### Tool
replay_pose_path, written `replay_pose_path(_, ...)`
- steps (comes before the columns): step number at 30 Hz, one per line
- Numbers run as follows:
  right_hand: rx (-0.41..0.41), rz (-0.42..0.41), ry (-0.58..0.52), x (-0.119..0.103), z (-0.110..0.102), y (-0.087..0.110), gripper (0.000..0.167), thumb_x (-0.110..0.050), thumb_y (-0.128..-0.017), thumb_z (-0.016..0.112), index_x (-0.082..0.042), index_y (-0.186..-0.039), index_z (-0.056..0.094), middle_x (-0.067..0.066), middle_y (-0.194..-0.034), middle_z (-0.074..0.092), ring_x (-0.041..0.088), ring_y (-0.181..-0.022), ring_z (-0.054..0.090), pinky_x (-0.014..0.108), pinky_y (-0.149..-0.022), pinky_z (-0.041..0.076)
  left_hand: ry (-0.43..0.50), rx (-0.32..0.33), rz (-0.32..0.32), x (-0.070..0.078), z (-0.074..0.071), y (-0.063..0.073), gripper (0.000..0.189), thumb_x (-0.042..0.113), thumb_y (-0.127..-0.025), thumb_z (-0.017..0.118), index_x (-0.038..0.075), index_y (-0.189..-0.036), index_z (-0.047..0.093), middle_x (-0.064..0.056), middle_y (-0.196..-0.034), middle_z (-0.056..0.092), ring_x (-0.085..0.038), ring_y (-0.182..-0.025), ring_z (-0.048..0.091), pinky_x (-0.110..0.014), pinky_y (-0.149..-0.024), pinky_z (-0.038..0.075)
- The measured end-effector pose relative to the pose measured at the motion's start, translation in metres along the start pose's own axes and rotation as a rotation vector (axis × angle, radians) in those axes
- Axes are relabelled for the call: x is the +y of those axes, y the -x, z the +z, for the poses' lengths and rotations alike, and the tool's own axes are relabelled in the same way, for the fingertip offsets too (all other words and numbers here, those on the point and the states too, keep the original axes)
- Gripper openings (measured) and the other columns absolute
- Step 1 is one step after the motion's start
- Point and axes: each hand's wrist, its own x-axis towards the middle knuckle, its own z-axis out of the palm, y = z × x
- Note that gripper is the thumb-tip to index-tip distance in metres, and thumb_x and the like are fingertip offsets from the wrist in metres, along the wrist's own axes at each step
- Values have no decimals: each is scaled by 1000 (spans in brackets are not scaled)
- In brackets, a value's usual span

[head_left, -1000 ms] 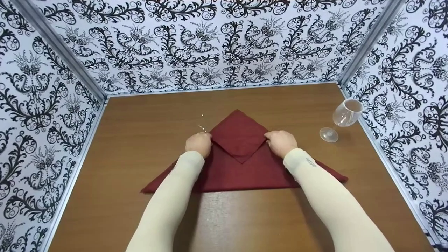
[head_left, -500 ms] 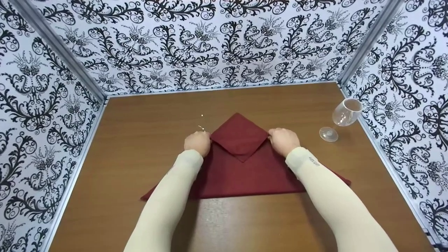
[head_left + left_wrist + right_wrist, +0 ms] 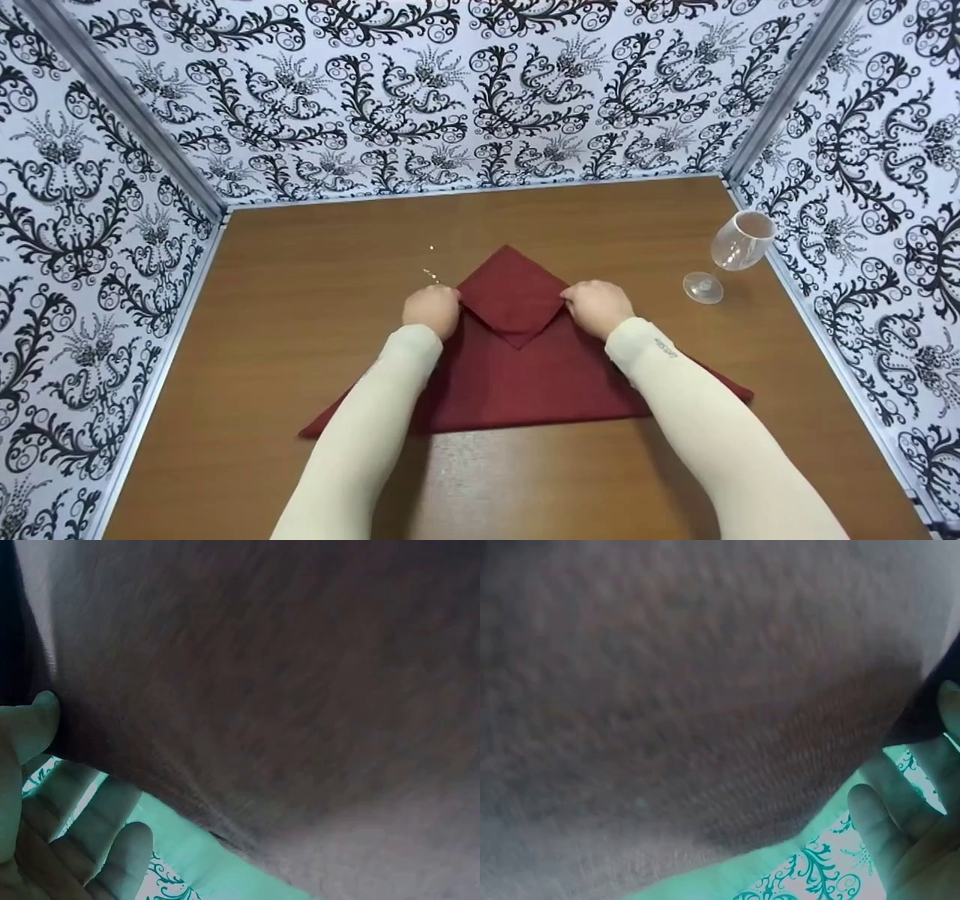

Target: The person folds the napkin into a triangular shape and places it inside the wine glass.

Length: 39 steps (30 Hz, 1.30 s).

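A dark red cloth napkin (image 3: 525, 390) lies folded on the table, its wide body tapering up to a smaller diamond-shaped fold (image 3: 511, 292) at the far end. At the diamond's left corner, my left hand (image 3: 433, 310) pinches the cloth. My right hand (image 3: 601, 309) pinches the opposite corner. Cloth fills most of the left wrist view, with the left thumb (image 3: 37, 724) against its edge and the other fingers beneath. Similarly, the right wrist view shows the napkin (image 3: 705, 735) close up, with right-hand fingers (image 3: 877, 825) spread below its edge.
A clear stemmed wine glass (image 3: 739, 244) stands at the right of the wooden table (image 3: 315, 255). Patterned black-and-white panels (image 3: 420, 90) enclose the back and sides. Small bright specks (image 3: 430, 275) show just beyond the left hand.
The napkin has slid slightly toward me, its near edge now lower in the head view. My hands spread a little apart, then came closer together, still holding the diamond's corners.
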Motion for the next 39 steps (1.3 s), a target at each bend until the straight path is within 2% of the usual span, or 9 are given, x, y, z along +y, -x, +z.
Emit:
replay_pose_path(5, 19, 71, -72, -1, -2, -2, 25, -24, -104, 64, -10, -121, 76, 16, -118, 78, 41, -107, 74, 58, -90, 58, 53, -16, -45, -1, -1, -3, 20, 25, -104, 62, 15, -114, 77, -12, -117, 79, -35, -107, 75, -54, -88, 61)
replay_pose_path(9, 5, 27, -65, 0, 3, -4, 30, -25, -102, 68, -12, -128, 75, 14, -126, 76, 38, -116, 72, 55, -98, 56, 55, -22, -10, 1, 0, -3, 27, 35, -99, 72, 14, -116, 76, -12, -119, 77, -34, -112, 73, -52, -93, 59)
replay_pose_path(13, 50, 5, -55, -2, 5, -6, 19, -22, -102, 68, -13, -113, 81, 11, -116, 79, 36, -108, 74, 53, -93, 58, 41, 0, 11, 4, 2, -5, 22, 35, -102, 69, 20, -109, 82, -10, -115, 79, -34, -108, 75, -52, -90, 60)
replay_pose_path(17, 101, 58, -71, -4, 3, -9, 19, -24, -102, 67, -10, -107, 80, 13, -110, 78, 38, -104, 73, 55, -89, 58, 74, 41, -51, 6, 1, -7, 25, 35, -104, 64, 17, -113, 79, -11, -115, 79, -35, -108, 75, -52, -90, 60)
replay_pose_path(20, 95, 76, -62, -4, 3, -8, 20, -25, -102, 68, -7, -103, 76, 15, -104, 75, 40, -100, 71, 56, -87, 57, 112, 58, -81, 7, -2, -6, 27, 34, -102, 68, 14, -120, 73, -12, -121, 76, -35, -111, 74, -52, -93, 59)
replay_pose_path(22, 78, 59, -56, -3, 5, -7, 19, -25, -100, 71, -7, -96, 72, 15, -99, 72, 39, -95, 69, 55, -84, 57, 124, 59, -60, 7, -5, -3, 27, 33, -100, 71, 13, -119, 72, -12, -121, 74, -35, -110, 73, -52, -92, 59)
replay_pose_path(25, 54, -1, -31, 1, 7, -3, 18, -26, -99, 73, -10, -91, 73, 13, -98, 71, 38, -94, 67, 53, -83, 56, 118, 45, 23, 5, -5, 1, 24, 32, -97, 75, 14, -112, 74, -10, -118, 72, -35, -108, 72, -51, -91, 59)
replay_pose_path(30, 27, -79, 1, 7, 11, 3, 18, -26, -98, 74, -16, -110, 83, 13, -123, 72, 38, -110, 65, 53, -93, 56, 94, -21, 151, 0, -3, 4, 25, 32, -96, 77, 21, -118, 79, -8, -128, 70, -35, -119, 68, -52, -97, 57)
replay_pose_path(39, -54, -50, -4, 8, 11, 1, 39, -28, -103, 66, -18, -141, 69, 17, -153, 58, 43, -134, 57, 55, -110, 48, 85, -103, 160, -5, 2, 2, 49, 34, -99, 74, 22, -145, 64, -8, -149, 61, -36, -135, 61, -53, -109, 51)
